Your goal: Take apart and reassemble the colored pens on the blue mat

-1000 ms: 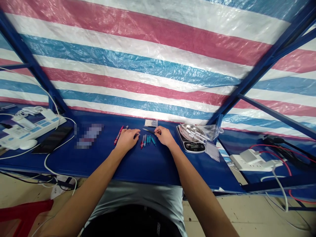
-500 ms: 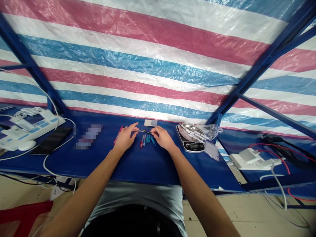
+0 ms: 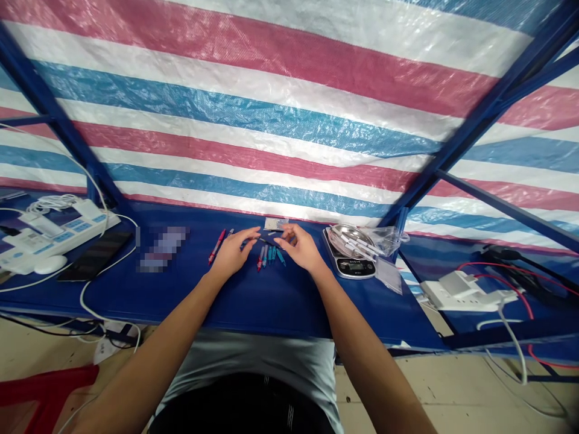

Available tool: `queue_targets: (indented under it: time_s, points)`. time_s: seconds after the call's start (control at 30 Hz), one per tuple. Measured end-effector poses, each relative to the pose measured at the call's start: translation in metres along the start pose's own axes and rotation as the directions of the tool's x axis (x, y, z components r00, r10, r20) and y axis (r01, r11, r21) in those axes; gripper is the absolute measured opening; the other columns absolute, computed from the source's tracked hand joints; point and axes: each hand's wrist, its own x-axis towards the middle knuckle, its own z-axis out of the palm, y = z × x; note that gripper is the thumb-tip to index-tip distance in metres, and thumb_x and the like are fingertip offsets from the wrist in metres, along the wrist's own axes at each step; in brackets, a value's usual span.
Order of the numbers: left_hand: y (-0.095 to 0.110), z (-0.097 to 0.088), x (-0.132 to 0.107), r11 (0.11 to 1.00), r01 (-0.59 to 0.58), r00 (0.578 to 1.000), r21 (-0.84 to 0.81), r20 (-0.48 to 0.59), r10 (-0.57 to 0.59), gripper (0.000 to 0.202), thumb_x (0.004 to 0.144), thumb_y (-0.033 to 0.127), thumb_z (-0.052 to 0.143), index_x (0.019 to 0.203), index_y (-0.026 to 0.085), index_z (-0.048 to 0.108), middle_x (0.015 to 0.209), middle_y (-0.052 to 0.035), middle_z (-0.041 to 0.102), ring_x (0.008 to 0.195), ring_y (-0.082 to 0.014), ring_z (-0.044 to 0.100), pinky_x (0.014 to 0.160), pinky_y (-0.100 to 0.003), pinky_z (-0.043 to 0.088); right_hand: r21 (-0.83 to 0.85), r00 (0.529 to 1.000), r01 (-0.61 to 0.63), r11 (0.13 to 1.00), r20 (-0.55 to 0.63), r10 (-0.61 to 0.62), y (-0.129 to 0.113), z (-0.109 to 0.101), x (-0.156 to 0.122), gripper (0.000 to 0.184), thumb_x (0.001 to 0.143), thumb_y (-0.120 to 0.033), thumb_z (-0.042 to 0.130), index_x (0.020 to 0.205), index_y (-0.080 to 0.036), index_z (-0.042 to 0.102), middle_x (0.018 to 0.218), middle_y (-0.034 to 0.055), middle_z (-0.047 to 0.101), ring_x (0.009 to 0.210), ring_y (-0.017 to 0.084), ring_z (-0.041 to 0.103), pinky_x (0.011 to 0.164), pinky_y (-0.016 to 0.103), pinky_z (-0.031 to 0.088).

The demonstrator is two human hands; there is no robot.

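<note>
My left hand (image 3: pixel 234 252) pinches one end of a thin dark pen (image 3: pixel 266 240), which lies sideways between my hands. My right hand (image 3: pixel 299 246) is at the pen's other end, thumb and forefinger apart. Just below the pen lies a small row of pen parts: red and clear barrels (image 3: pixel 260 259) on the left and teal pieces (image 3: pixel 272 255) on the right. A red pen (image 3: pixel 217 247) rests to the left of my left hand. Behind my hands is a small clear bag (image 3: pixel 275 224) with pale bits in it.
To the right stands a digital scale (image 3: pixel 355 268) bearing a metal bowl with white sticks and plastic bags. A black phone (image 3: pixel 94 256), a white power strip (image 3: pixel 72 232) and cables lie on the left. Blue frame bars (image 3: pixel 452 144) and striped sheeting close off the back.
My right thumb and forefinger have parted from the pen's right end. My left hand stays almost in place with the pen, and more of the red pen beside it shows.
</note>
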Motion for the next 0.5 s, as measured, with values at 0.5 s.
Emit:
queue_targets:
  time_s: [0.5]
  points:
    - [-0.019, 0.004, 0.003, 0.894, 0.221, 0.943, -0.391, -0.148, -0.298, 0.041, 0.098, 0.053, 0.069, 0.123, 0.021, 0.069, 0.121, -0.0109, 0.074, 0.089, -0.0209, 0.074, 0.078, -0.037, 0.063, -0.251, 0.894, -0.047, 0.967, 0.422, 0.153, 0.008, -0.012, -0.011, 0.017, 0.089, -0.029, 0.072, 0.097, -0.023, 0.059, 0.079, -0.003, 0.069, 0.069, 0.016, 0.062, 0.064, 0.027, 0.039]
